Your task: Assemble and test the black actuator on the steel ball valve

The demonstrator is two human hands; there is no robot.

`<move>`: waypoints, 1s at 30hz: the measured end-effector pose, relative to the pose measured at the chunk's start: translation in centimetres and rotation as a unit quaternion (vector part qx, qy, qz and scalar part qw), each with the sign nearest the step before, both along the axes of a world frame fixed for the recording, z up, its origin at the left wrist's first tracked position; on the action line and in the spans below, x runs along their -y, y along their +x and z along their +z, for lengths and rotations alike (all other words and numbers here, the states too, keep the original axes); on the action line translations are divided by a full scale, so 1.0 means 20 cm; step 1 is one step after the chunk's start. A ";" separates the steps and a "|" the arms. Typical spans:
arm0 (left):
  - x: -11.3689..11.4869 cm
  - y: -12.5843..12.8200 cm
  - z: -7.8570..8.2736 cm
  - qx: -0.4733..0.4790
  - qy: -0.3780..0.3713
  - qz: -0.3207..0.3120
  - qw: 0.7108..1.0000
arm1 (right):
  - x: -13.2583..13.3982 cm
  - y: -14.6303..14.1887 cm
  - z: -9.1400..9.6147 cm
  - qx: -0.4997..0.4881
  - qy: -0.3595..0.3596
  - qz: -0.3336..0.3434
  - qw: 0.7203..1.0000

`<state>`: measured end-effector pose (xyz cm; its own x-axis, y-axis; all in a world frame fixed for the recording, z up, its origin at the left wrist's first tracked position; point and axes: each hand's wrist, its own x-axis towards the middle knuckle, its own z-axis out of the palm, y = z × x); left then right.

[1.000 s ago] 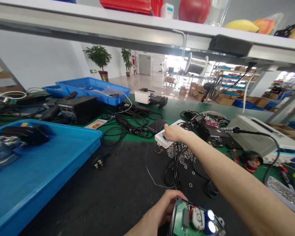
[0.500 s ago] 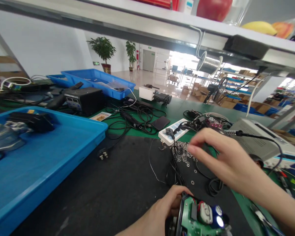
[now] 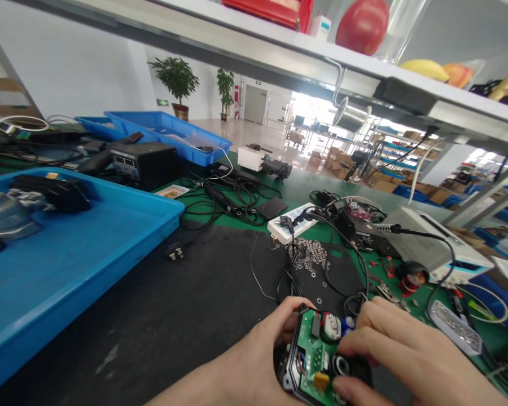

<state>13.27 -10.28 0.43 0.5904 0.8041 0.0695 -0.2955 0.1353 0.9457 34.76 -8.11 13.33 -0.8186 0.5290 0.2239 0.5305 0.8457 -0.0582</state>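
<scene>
A green circuit board in a black housing sits low in the middle of the view, over the black mat. My left hand grips its left edge with curled fingers. My right hand is wrapped over its right side, thumb under and fingers on top. A white power strip with a plug in it lies further back. Beside it is a scatter of small metal washers.
A large blue tray with dark parts fills the left. More blue trays, a black box, tangled cables, a soldering station and a grey instrument lie behind. A shelf runs overhead.
My right hand left the power strip, drew back toward me and closed on the right side of the circuit board. The left hand has kept hold of the board.
</scene>
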 end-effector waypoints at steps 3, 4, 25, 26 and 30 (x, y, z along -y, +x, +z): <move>0.01 0.00 0.02 0.009 -0.005 0.000 1.000 | 0.03 0.02 0.01 -0.012 -0.018 -0.014 1.000; 0.01 0.00 0.02 0.013 -0.008 -0.002 1.000 | 0.03 0.04 0.01 -0.019 -0.019 -0.015 1.000; 0.01 0.02 0.02 0.005 -0.036 0.020 0.999 | 0.15 0.23 -0.36 -0.116 -0.079 -0.141 0.980; 0.01 0.02 0.01 0.006 -0.036 0.018 0.999 | 0.15 0.23 -0.36 -0.103 -0.074 -0.140 0.982; 0.02 0.01 0.00 -0.007 -0.039 0.022 0.999 | 0.16 0.23 -0.38 -0.085 -0.080 -0.132 0.984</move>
<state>13.42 -10.64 0.49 0.5544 0.8323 -0.0017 -0.2904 0.1953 0.9368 39.30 -11.38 5.69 -0.6062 0.7576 0.2420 0.7015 0.6527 -0.2862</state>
